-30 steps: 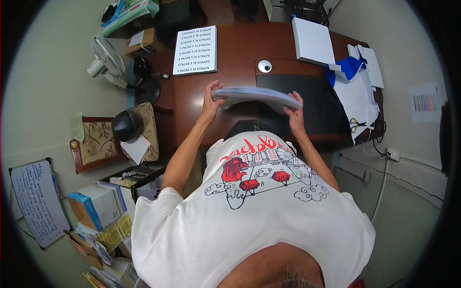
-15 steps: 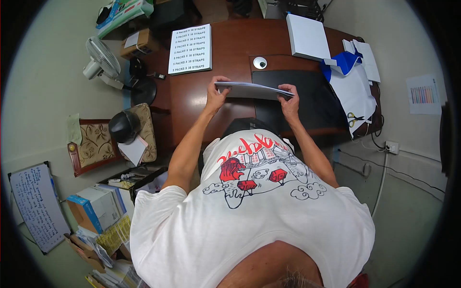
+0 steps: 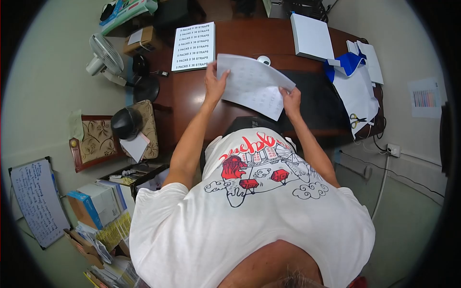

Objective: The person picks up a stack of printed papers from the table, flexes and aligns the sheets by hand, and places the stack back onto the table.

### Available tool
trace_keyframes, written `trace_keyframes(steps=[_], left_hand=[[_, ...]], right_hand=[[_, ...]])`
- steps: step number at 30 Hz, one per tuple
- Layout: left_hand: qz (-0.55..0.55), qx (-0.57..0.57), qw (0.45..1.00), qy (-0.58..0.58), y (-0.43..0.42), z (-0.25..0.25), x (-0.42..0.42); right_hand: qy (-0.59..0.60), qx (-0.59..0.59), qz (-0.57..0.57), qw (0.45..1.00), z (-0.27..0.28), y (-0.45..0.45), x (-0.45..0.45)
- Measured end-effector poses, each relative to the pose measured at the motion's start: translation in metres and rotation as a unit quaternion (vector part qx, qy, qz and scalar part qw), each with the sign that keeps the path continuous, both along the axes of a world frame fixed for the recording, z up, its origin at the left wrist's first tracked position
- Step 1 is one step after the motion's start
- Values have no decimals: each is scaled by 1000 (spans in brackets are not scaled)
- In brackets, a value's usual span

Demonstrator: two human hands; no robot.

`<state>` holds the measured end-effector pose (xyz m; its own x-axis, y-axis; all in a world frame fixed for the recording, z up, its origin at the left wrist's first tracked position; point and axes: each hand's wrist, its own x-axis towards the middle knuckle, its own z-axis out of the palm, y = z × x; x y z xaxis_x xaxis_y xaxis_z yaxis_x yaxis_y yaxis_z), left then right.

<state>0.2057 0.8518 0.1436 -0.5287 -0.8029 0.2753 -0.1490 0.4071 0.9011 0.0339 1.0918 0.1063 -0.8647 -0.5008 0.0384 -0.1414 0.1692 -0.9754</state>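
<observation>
A sheaf of white paper (image 3: 252, 84) is held in the air over the near part of the desk, its broad face showing faint print. My left hand (image 3: 215, 84) grips its left edge, thumb on the near face. At the right edge, my right hand (image 3: 291, 102) pinches the paper between thumb and fingers. Beyond my left hand lies a stack of printed sheets (image 3: 194, 47) reading "5 PACKS X 38 STRAPS". A small round white object (image 3: 263, 60) is partly covered by the raised paper. The number of held sheets cannot be told.
On the brown desk (image 3: 189, 98) lie a black mat (image 3: 317, 101), a blank white stack (image 3: 312, 36), blue-and-white wrapping (image 3: 353, 89) and yellow-black scissors (image 3: 356, 120). Leftward are a white fan (image 3: 105, 55), a chair with a black cap (image 3: 127, 124) and boxes of papers (image 3: 96, 206).
The held paper has turned from nearly edge-on to show its broad printed face, with its left side raised. Both hands still hold its sides.
</observation>
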Motion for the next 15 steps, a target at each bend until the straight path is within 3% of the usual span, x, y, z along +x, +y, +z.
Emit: trace_keyframes(steps=[2,3,5,7,8,10,13,15], left_hand=[[135,-97,985,48,-10,-2,-7],[162,54,985,7,-6,-5,-7],[204,347,913,-70,7,-15,-1],[-9,605,791,-93,32,-21,14],[-62,675,733,-57,37,-48,9],[-114,652,750,-11,55,-40,3],[-64,435,896,-69,54,-131,-1],[-40,205,946,-248,54,-116,6]], right_hand=[[-221,-92,-14,971,4,-6,-1],[-271,-127,-44,953,-2,-9,0],[-368,-196,-98,903,-15,-20,6],[-422,-179,-136,878,-17,-25,24],[-445,-153,-167,866,-17,-27,34],[-470,-109,-179,857,-34,-25,49],[-498,-32,-125,857,-47,-15,48],[-498,-1,-55,866,-48,-11,34]])
